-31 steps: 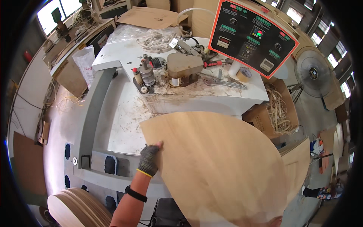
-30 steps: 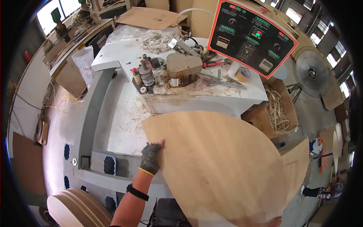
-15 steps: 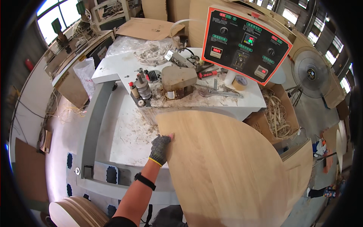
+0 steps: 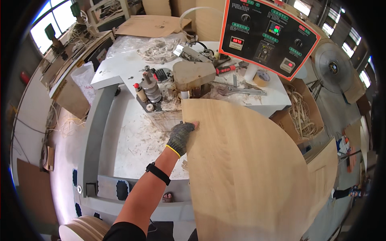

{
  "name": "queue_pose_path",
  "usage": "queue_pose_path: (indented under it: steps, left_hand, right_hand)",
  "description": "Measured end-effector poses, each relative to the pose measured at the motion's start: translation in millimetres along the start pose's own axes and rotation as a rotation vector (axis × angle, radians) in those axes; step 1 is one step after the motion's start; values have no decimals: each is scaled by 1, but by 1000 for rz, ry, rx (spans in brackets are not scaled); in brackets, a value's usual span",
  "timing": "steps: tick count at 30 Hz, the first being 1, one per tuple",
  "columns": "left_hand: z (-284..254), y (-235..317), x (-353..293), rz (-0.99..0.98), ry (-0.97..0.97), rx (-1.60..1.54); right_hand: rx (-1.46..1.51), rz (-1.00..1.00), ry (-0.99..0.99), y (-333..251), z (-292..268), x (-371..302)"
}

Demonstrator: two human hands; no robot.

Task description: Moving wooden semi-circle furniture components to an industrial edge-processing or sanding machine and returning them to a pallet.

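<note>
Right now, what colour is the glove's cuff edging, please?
The cuff edging is yellow, showing best in the head view.

A woodworking workshop is indicated. A control panel (image 4: 260,54) with dials (image 4: 245,17) and displays (image 4: 237,40) is mounted above a white counter (image 4: 114,69), on which an adjustable wrench (image 4: 243,92) is laid. A large curved wooden panel (image 4: 245,160) is held at the counter; rounded boards (image 4: 85,230) are stacked at lower left. Pale strips (image 4: 301,114) are heaped in a carton (image 4: 284,125), near which a fan (image 4: 333,67) is placed.
</note>
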State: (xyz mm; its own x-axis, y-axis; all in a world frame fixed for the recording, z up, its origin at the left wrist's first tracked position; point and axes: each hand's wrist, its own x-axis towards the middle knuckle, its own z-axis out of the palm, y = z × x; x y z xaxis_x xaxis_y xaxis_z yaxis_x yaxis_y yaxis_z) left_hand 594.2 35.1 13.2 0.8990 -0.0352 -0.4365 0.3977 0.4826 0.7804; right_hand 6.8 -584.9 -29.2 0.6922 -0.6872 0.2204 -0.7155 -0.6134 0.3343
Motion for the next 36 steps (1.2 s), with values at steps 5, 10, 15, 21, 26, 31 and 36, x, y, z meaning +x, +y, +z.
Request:
queue_pose_path:
  steps: [5, 10, 15, 21, 26, 31, 36]
  left_hand:
    - [20, 13, -2, -48, 35, 91]
    - [14, 21, 3, -87, 57, 179]
    - [3, 20, 12, -29, 36, 58]
    - [-7, 38, -3, -90, 113, 101]
    - [-31, 32, -2, -61, 153, 139]
    - [-47, 41, -16, -30, 190, 28]
    - [-74, 48, -26, 14, 266, 131]
  right_hand:
    - [44, 29, -21, -24, -5, -5]
    - [101, 25, -25, -60, -10, 1]
    - [107, -11, -24, -83, -3, 2]
    - [-2, -59, -39, -75, 7, -11]
    - [-188, -118, -86, -58, 11, -33]
    - [-466, -203, -113, -31, 6, -59]
    - [-827, -354, -131, -3, 0, -87]
